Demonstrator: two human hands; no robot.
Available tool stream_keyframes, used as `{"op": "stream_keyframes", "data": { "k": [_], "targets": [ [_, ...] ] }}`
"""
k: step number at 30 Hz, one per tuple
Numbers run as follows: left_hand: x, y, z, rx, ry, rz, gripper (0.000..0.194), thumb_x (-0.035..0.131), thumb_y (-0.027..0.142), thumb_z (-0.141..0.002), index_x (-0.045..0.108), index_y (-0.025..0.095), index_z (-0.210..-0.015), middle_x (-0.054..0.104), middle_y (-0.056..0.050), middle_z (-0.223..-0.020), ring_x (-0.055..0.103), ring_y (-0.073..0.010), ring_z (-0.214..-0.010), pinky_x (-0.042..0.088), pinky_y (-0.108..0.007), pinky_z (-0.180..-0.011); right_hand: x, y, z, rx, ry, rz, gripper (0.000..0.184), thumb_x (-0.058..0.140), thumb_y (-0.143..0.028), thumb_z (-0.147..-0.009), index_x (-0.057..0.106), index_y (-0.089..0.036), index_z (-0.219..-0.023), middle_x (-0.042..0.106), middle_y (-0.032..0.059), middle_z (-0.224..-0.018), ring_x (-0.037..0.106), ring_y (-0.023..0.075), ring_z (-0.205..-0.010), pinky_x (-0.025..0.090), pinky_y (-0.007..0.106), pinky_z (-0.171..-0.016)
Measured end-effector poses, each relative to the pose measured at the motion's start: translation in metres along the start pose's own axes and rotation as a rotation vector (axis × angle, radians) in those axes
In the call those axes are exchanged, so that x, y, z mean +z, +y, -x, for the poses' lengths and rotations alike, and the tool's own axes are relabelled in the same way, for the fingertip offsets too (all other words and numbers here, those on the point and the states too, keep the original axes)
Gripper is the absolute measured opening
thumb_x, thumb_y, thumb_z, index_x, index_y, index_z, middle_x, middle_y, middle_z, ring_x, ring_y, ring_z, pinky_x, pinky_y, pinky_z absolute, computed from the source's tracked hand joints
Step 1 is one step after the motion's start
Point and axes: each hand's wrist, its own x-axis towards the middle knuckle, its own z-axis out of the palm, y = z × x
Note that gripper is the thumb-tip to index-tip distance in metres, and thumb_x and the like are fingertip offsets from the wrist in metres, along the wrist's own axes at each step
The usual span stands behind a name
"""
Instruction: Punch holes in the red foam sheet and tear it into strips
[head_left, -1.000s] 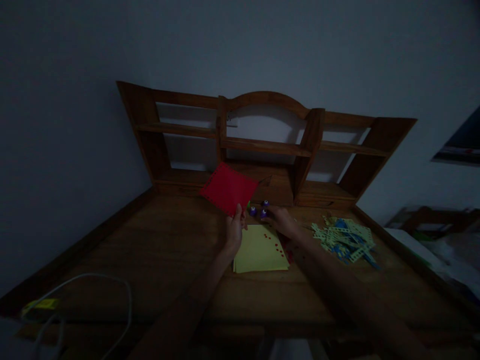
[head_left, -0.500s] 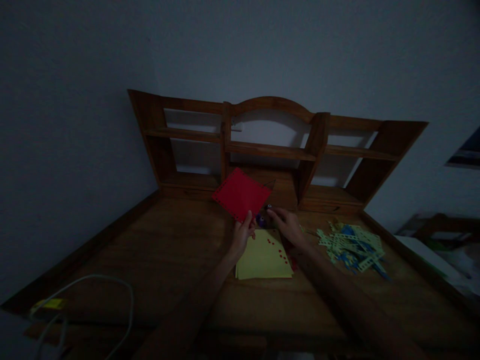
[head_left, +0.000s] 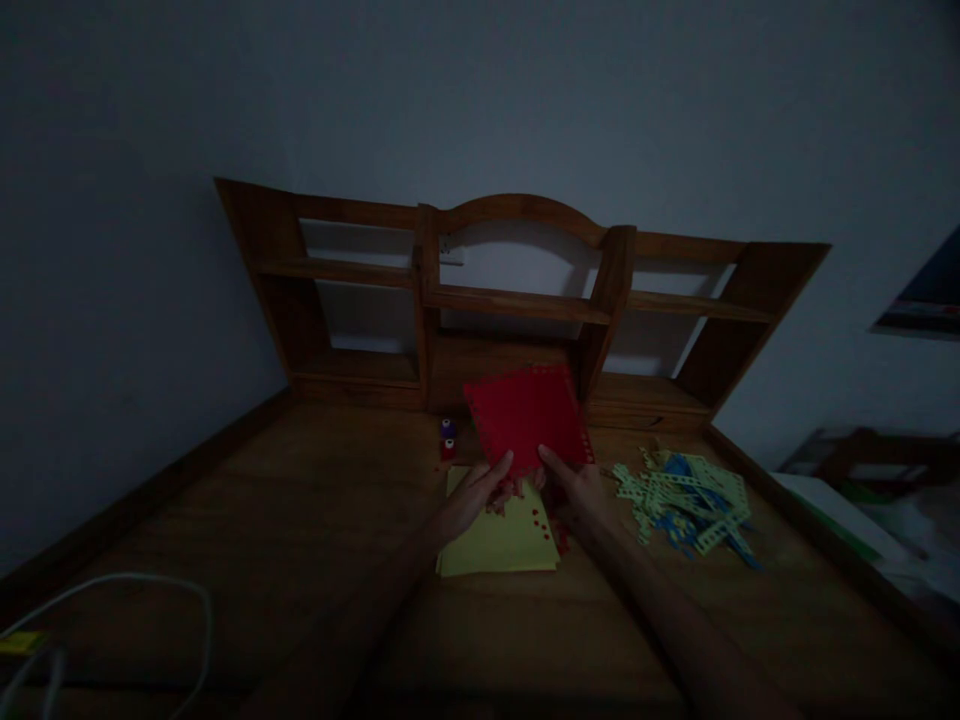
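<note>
Dim, pale wall [head_left: 480, 100] across the back, with an outlet [head_left: 451, 255] behind the shelf's middle bay. Wooden desk [head_left: 300, 500] below it, closed in by a raised left edge [head_left: 165, 475] and a raised right edge [head_left: 810, 520], both slanting in toward the back. Widest stretch of wood on the left, from the raised edge over to the paper; narrower strip between paper and pile on the right. Wooden shelf [head_left: 517, 207] along the whole back, blocking the far side, with an arched middle. Part of a chair [head_left: 885, 455] beyond the right edge, blurred.

At the right, a tangled pile [head_left: 697, 500] of pale green and blue punched strips. Near the front left corner, a looped white cable [head_left: 206, 620] beside something yellow [head_left: 22, 643]. In the middle, stacked yellow paper [head_left: 499, 550] under the hands, with small red bits [head_left: 540, 522] on its right part. Above its far end, a raised, tilted red sheet [head_left: 529, 410], small cutouts along its edges. Gripped at the near edge by left hand [head_left: 480, 490] and right hand [head_left: 574, 490], thumbs on top, other fingers curled beneath. Just left of the sheet, a purple punch [head_left: 448, 428] and a red punch [head_left: 448, 449] close together.
</note>
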Motion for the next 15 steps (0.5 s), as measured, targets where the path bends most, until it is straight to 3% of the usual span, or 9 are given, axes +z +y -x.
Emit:
{"op": "stream_keyframes", "data": {
  "k": [5, 15],
  "targets": [
    [-0.0064, 0.0065, -0.0039, 0.081, 0.217, -0.129, 0.044, 0.052, 0.059, -0.081, 0.052, 0.017, -0.070, 0.037, 0.006, -0.052, 0.035, -0.0073, -0.043, 0.033, -0.019, -0.044, -0.0022, 0.0076, -0.0025, 0.042, 0.140, -0.169, 0.036, 0.068, -0.050, -0.074, 0.065, -0.018, -0.059, 0.066, 0.0050, -0.060, 0.059, 0.0157, -0.054, 0.045, 0.027, -0.058],
    [-0.0065, 0.0108, -0.0009, 0.143, 0.247, -0.152, 0.039, 0.052, 0.051, -0.084, 0.052, 0.016, -0.067, 0.043, 0.004, -0.055, 0.041, -0.0080, -0.046, 0.036, -0.019, -0.045, 0.0030, 0.0002, -0.0011, 0.101, 0.123, -0.201, 0.033, 0.071, -0.048, -0.072, 0.065, -0.017, -0.063, 0.066, 0.0037, -0.059, 0.058, 0.0147, -0.053, 0.044, 0.026, -0.057]
  ]
}}
